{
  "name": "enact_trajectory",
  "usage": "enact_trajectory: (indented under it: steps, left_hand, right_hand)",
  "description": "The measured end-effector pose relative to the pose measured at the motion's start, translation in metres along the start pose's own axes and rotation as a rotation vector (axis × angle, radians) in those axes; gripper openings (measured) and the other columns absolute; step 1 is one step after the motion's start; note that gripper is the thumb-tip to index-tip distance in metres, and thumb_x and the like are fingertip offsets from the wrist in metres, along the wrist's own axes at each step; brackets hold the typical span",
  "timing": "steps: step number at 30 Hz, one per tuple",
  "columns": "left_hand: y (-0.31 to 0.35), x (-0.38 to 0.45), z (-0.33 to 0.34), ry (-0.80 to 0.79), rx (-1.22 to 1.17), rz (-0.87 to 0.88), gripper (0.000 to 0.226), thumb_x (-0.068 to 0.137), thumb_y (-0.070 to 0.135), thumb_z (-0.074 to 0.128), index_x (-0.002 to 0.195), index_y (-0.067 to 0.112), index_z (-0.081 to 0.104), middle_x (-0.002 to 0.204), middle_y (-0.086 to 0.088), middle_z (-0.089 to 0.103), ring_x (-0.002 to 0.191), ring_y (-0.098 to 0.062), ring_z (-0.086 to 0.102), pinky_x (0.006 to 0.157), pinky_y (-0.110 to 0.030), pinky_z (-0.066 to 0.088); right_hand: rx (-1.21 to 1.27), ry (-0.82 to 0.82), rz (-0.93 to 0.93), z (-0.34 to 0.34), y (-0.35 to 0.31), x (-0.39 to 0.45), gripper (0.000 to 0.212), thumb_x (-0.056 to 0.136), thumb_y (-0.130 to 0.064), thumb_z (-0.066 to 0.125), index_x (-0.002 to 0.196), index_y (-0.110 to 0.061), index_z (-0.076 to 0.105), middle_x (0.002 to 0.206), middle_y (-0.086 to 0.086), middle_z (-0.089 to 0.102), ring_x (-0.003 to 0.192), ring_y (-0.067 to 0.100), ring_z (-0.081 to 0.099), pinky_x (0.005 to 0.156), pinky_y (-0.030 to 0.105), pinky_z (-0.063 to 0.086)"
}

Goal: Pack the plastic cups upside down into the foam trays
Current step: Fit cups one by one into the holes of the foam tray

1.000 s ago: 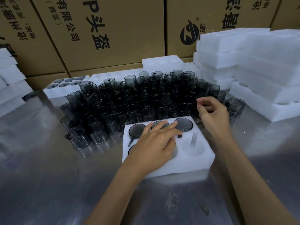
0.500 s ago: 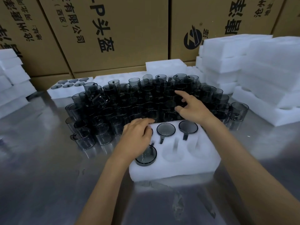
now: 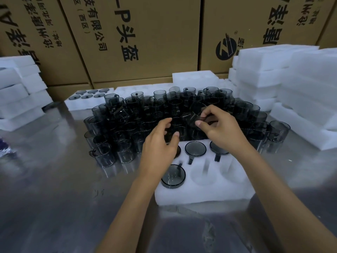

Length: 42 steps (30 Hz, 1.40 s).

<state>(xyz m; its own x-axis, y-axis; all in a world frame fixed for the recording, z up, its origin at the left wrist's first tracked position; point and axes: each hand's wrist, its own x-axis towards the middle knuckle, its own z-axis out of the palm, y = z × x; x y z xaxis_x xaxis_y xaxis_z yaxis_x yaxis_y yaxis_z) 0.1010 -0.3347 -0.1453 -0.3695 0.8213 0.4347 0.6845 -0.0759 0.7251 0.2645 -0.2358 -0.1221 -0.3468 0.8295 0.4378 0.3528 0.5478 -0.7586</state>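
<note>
The foam tray (image 3: pixel 200 194) near the front edge of the table (image 3: pixel 54 198) holds four smoky cups upside down: three along its far row, one partly hidden under the left hand (image 3: pixel 160 148), and one in the near left pocket (image 3: pixel 173 177). Two near pockets (image 3: pixel 202 173) are bare, so this tray looks about two thirds filled. A finished tray (image 3: pixel 87 101) lies toward the far left corner, and a large crowd of loose cups (image 3: pixel 145 115) stands in the middle of the table, so most of the job remains.

The right hand (image 3: pixel 220 130) pinches a tilted cup (image 3: pixel 191 115) by its rim above the crowd, thumb and fingers clamped on it. The left hand hovers beside it, fingers loosely curled and apart, holding nothing that I can make out.

The cups are thin, translucent grey plastic cylinders with small handles. The foam is white, soft and matte, cut with round pockets and handle slots. The table is brushed, reflective metal. Stacks of spare trays (image 3: pixel 284 84) rise along the right edge.
</note>
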Motion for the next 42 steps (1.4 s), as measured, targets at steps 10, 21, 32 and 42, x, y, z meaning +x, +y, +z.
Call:
enact_trajectory:
  steps: [10, 21, 32, 42]
  left_hand:
    - [0.007, -0.002, 0.002, -0.122, -0.263, -0.015, 0.109, 0.076, 0.028, 0.078, 0.150, 0.056, 0.003, 0.099, 0.041, 0.059, 0.092, 0.017, 0.061, 0.070, -0.002, 0.046]
    - [0.017, -0.004, -0.008, -0.442, -0.477, 0.009, 0.097, 0.072, 0.032, 0.078, 0.154, 0.032, 0.027, 0.125, 0.027, 0.062, 0.122, 0.003, 0.057, 0.094, -0.010, 0.044]
    - [0.029, -0.008, -0.021, -0.616, -0.182, 0.084, 0.056, 0.075, 0.034, 0.086, 0.125, 0.046, 0.063, 0.122, 0.022, 0.061, 0.117, 0.001, 0.057, 0.103, -0.031, 0.044]
    - [0.031, -0.009, -0.029, -0.745, -0.085, 0.014, 0.060, 0.065, 0.042, 0.090, 0.116, 0.049, 0.059, 0.112, 0.014, 0.067, 0.110, -0.002, 0.062, 0.102, -0.037, 0.048]
  right_hand:
    - [0.125, 0.149, -0.039, 0.036, -0.032, -0.045, 0.071, 0.071, -0.046, 0.085, 0.126, -0.045, 0.041, 0.103, -0.013, 0.057, 0.083, 0.002, 0.062, 0.068, 0.019, 0.052]
    - [0.649, -0.100, 0.137, 0.001, -0.033, -0.042, 0.028, 0.091, -0.034, 0.054, 0.112, -0.024, 0.071, 0.107, 0.002, 0.073, 0.103, 0.021, 0.068, 0.085, 0.039, 0.054]
    - [0.488, -0.336, 0.184, -0.033, -0.017, -0.042, 0.026, 0.078, -0.023, 0.059, 0.099, -0.016, 0.074, 0.086, 0.010, 0.066, 0.068, 0.009, 0.060, 0.059, 0.017, 0.048]
    - [0.317, -0.465, 0.204, -0.039, 0.001, -0.041, 0.004, 0.084, -0.021, 0.075, 0.088, -0.021, 0.075, 0.081, -0.007, 0.069, 0.075, 0.002, 0.061, 0.065, 0.014, 0.048]
